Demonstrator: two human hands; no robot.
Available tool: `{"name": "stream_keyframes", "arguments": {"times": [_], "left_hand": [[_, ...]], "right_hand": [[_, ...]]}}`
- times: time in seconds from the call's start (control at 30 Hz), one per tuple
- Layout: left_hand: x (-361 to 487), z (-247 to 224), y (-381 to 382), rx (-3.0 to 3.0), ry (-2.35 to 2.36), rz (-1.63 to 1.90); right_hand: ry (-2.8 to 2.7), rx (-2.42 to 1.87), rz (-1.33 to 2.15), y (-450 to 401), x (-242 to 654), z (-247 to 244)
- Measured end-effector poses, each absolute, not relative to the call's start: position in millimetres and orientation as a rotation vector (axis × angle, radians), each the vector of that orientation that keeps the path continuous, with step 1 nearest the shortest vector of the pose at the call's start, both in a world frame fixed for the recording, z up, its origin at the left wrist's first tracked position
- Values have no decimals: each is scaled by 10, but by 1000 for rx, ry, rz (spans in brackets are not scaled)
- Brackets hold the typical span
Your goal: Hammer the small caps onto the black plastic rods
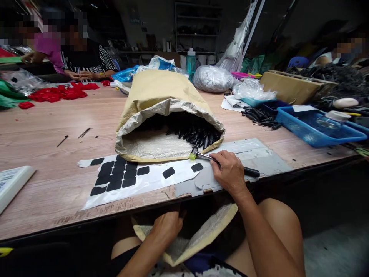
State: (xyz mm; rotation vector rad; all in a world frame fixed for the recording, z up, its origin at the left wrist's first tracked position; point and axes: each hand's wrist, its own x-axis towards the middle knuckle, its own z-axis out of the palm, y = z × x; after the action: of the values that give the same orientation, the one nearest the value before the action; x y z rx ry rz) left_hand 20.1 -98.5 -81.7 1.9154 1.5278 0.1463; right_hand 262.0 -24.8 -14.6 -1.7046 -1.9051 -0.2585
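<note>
My right hand (229, 171) is closed round the shaft of a small hammer (251, 172), whose yellow-tipped head rests near the mouth of a large paper sack (170, 90). The sack lies on its side on the table, with many black slender parts (198, 136) inside. Below the table edge, my left hand (168, 227) is closed at a second open sack (207, 231) on my lap; what its fingers hold is hidden. A white sheet with black rounded stickers (114, 179) lies in front of the first sack, beside a grey board (259, 154).
A blue basket (319, 132) and a pile of black parts (259, 117) are at the right. Behind stand a bottle (190, 63) and plastic bags (213, 79). Red pieces (57, 93) lie at the left, near seated people. A white box (14, 184) sits at the near left.
</note>
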Motion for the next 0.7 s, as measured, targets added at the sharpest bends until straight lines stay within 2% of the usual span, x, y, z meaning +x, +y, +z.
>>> {"name": "stream_keyframes", "arguments": {"times": [0.1, 0.2, 0.33, 0.4, 0.53, 0.7], "left_hand": [[185, -401, -1032, 1962, 1425, -34], [152, 172, -997, 1975, 1105, -99], [153, 704, -454, 1859, 935, 106], [190, 748, 48, 1899, 1133, 338], [284, 548, 1094, 1952, 1875, 825], [354, 284, 1688, 1896, 2041, 732]], "right_hand": [[-1906, -1699, -266, -248, 2623, -152], [-1904, -1700, -260, -245, 2622, -155], [-1906, -1706, -255, -242, 2612, -154], [-1904, -1704, -252, -242, 2609, -156], [-1882, -1686, -241, -239, 2619, -163], [-1877, -1671, -198, -224, 2635, -159]]}}
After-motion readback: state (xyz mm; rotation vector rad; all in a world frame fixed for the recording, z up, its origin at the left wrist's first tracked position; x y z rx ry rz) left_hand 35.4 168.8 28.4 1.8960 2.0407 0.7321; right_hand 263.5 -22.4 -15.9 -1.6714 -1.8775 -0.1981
